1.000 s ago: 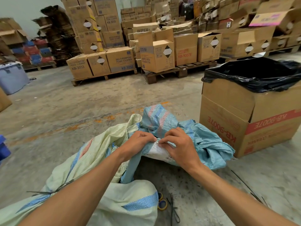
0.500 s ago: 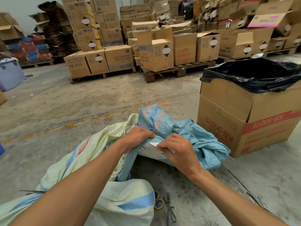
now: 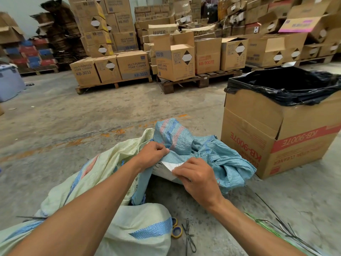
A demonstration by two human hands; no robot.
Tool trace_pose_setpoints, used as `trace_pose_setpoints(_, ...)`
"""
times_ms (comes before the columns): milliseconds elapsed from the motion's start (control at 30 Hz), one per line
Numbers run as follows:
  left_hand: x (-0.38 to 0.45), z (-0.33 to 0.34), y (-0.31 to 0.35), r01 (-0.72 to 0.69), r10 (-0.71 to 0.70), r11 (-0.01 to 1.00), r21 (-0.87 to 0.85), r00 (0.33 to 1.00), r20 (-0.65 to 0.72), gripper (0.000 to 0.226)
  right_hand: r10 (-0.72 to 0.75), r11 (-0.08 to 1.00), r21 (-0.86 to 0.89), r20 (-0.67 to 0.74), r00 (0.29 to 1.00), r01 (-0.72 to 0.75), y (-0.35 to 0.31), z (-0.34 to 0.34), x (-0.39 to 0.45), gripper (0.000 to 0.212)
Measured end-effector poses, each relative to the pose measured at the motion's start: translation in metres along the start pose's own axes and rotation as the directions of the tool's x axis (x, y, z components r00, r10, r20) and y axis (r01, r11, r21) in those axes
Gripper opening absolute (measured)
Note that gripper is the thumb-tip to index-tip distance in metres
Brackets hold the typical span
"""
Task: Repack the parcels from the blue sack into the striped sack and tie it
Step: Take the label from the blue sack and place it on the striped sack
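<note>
The crumpled blue sack (image 3: 206,152) lies on the concrete floor in front of me. My left hand (image 3: 152,154) pinches the edge of its mouth and holds it up. A white parcel (image 3: 166,169) sticks out of the mouth, and my right hand (image 3: 195,176) grips its near corner. The pale yellow-green striped sack (image 3: 103,174) with blue and red stripes spreads to the left and under my left arm, its bulging lower part (image 3: 140,226) near my elbows. What else the blue sack holds is hidden.
A big cardboard box lined with a black bag (image 3: 280,124) stands close on the right. Yellow tape rolls (image 3: 175,229) and black ties (image 3: 189,235) lie on the floor near me; more ties (image 3: 276,222) lie right. Pallets of stacked cartons (image 3: 114,69) fill the back.
My right hand has drawn the white parcel further out of the blue sack, toward me and to the right. My left hand keeps its pinch on the sack's mouth.
</note>
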State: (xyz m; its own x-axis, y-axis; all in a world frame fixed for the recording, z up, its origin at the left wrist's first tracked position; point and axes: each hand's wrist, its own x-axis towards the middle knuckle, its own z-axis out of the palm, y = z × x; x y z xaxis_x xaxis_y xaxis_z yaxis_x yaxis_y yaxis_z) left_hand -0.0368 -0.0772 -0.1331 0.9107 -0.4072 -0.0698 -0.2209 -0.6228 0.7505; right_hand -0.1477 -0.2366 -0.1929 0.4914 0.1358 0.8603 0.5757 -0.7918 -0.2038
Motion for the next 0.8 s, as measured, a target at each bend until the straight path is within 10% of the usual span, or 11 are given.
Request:
trace_pose_setpoints(167,-0.005,0.0,-0.004,-0.034,0.034,0.999,-0.033,0.999,-0.004,0.037,0.042,0.998,0.054,-0.014,0.999,-0.041,-0.008,0.0,-0.013,0.012)
trace_pose_setpoints(367,-0.011,0.002,-0.005,-0.083,0.085,0.995,-0.064,0.996,0.034,0.037,0.429,0.896,0.145,-0.035,0.903,-0.42,-0.005,-0.004,-0.015,0.064)
trace_pose_setpoints(800,-0.001,0.002,0.028,-0.162,0.132,0.985,0.06,0.93,0.344,0.037,0.323,0.946,-0.011,0.061,0.945,-0.323,0.009,-0.014,-0.007,0.008)
